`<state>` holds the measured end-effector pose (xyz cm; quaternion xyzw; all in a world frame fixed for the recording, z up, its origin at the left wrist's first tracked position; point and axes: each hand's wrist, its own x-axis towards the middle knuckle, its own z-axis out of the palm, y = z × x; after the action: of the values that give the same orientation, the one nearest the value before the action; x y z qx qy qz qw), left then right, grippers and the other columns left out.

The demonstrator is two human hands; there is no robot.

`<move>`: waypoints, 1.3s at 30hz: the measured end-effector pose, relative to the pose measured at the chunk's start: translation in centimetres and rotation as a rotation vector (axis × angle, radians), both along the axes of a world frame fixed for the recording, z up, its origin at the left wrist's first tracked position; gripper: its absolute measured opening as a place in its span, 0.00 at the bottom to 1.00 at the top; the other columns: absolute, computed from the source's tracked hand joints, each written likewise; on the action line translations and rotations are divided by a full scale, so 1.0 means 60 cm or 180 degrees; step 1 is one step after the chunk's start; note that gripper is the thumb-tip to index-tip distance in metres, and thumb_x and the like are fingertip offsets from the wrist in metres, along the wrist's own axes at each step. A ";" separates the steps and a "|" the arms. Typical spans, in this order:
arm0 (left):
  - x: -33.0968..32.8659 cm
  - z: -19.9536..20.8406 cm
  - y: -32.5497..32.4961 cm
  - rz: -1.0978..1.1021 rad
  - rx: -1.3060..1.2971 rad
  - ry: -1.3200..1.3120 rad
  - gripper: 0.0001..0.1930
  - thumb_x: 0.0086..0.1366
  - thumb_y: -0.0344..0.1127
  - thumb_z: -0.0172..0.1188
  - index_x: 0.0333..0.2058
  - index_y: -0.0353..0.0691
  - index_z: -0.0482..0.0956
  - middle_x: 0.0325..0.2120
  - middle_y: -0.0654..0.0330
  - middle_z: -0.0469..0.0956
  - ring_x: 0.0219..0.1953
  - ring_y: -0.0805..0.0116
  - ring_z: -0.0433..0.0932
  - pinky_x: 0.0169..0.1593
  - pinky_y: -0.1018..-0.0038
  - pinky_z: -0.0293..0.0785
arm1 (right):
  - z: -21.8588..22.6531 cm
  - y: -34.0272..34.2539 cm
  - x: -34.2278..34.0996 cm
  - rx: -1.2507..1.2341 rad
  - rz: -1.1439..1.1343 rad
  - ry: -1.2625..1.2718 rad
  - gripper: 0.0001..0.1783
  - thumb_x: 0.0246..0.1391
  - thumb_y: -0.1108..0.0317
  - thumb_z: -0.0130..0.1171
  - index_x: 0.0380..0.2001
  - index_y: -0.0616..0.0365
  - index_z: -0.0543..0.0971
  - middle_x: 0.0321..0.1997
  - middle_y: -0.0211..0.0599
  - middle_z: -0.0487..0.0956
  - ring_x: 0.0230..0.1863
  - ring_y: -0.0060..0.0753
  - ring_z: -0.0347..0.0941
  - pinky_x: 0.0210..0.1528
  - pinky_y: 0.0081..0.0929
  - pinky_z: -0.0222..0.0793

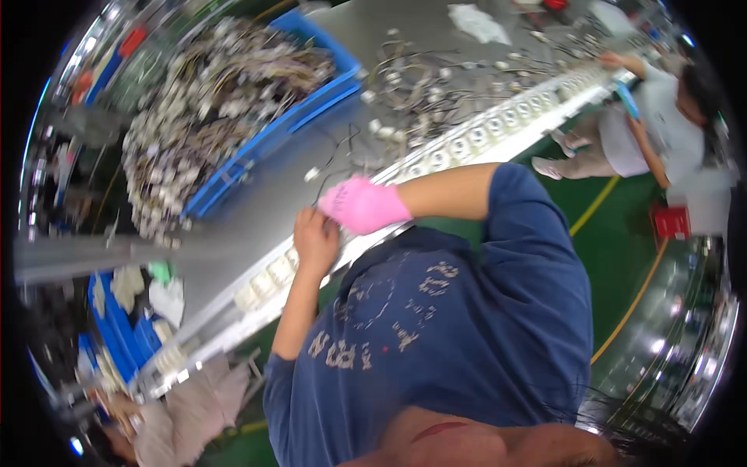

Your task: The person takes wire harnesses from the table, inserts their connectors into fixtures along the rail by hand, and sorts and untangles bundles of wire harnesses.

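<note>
My bare left hand [315, 240] is closed over the near edge of the bench, its fingertips pinching a thin dark cable [320, 187]. Right against it is my right hand [362, 205] in a pink glove, fingers curled in; whatever it grips is hidden. Both hands sit above a rail [342, 257] carrying a row of white housings [268, 282]. Farther right along the same rail, more white housings [457, 145] show round dark centres. A white connector [313, 173] lies on the bench just beyond my hands, close to the cable.
A blue tray [268, 140] heaped with wire harnesses [226, 101] stands at the far left. Loose harnesses [416, 86] spread over the metal bench [288, 167]. One co-worker [661, 117] is at the right, another [187, 412] at the lower left. A red box [671, 222] is behind.
</note>
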<state>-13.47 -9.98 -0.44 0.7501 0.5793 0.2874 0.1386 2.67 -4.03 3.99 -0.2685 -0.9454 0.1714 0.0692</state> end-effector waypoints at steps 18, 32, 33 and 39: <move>0.003 0.001 -0.005 0.0144 0.0085 -0.0137 0.05 0.48 0.27 0.54 0.26 0.38 0.75 0.27 0.57 0.69 0.35 0.56 0.68 0.38 0.63 0.64 | 0.037 0.034 -0.038 0.0570 0.0693 -0.1867 0.07 0.46 0.66 0.57 0.31 0.48 0.77 0.32 0.31 0.78 0.43 0.32 0.73 0.45 0.36 0.58; -0.104 0.350 -0.057 -0.2899 0.0791 -0.4666 0.17 0.68 0.43 0.46 0.35 0.32 0.70 0.33 0.55 0.75 0.38 0.65 0.75 0.43 0.74 0.70 | 0.050 0.027 0.000 0.0423 0.0251 0.1224 0.12 0.45 0.65 0.59 0.35 0.53 0.75 0.33 0.37 0.72 0.42 0.44 0.67 0.49 0.40 0.58; -0.108 0.386 -0.068 -0.3553 0.0870 -0.4753 0.17 0.68 0.43 0.46 0.35 0.31 0.70 0.33 0.55 0.75 0.38 0.65 0.75 0.43 0.73 0.70 | 0.055 0.018 0.002 0.0419 0.0178 0.1178 0.12 0.45 0.65 0.59 0.35 0.53 0.75 0.34 0.37 0.73 0.41 0.43 0.67 0.49 0.39 0.58; -0.060 0.411 -0.085 -0.3699 0.1083 -0.4838 0.16 0.69 0.41 0.44 0.36 0.30 0.71 0.32 0.55 0.74 0.36 0.65 0.74 0.42 0.73 0.70 | 0.003 0.055 -0.074 -0.0325 0.0128 -0.0973 0.10 0.46 0.69 0.59 0.35 0.54 0.76 0.35 0.37 0.75 0.41 0.42 0.69 0.48 0.37 0.60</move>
<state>-17.10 -15.05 24.20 0.5435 -0.1748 0.6619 0.4858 -1.79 -0.75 4.16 -0.2756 -0.9401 0.1777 -0.0927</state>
